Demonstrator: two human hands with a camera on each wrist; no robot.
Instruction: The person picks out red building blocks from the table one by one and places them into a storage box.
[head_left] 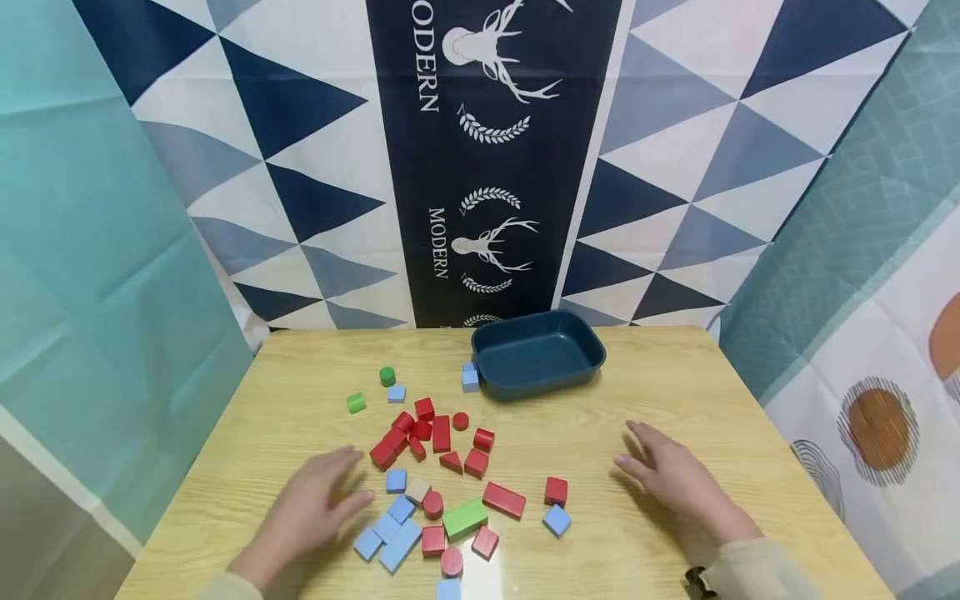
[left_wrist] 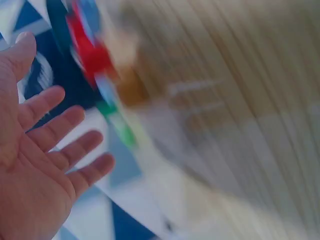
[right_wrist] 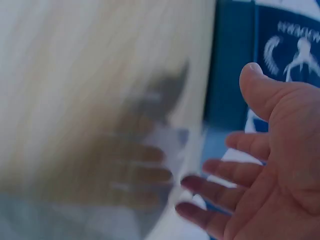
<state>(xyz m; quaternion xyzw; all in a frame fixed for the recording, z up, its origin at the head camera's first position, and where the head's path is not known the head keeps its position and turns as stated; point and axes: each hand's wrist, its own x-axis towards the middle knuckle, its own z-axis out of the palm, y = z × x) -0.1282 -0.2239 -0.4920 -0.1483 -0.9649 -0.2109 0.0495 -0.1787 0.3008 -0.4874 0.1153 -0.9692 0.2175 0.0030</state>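
Observation:
My left hand (head_left: 311,504), fingers spread, hovers at the left of the scattered toy blocks and holds nothing. Beside it lie several blue blocks (head_left: 401,546) and a pile of red blocks (head_left: 441,434). To the right of the blocks, my right hand (head_left: 675,475) is also empty with its fingers extended. A red cube (head_left: 556,490) and a blue cube (head_left: 557,521) are the blocks nearest to it. In the left wrist view the open left palm (left_wrist: 35,185) shows, with blurred blocks beyond. The right wrist view shows the right palm (right_wrist: 295,165) with nothing in it.
A dark blue tray (head_left: 540,387) stands at the table's back edge, with blue blocks (head_left: 470,381) against its left side. A long green block (head_left: 465,518) lies among the front blocks. Two small green pieces (head_left: 387,377) sit at the back left. Patterned cloth hangs behind the wooden table (head_left: 637,375).

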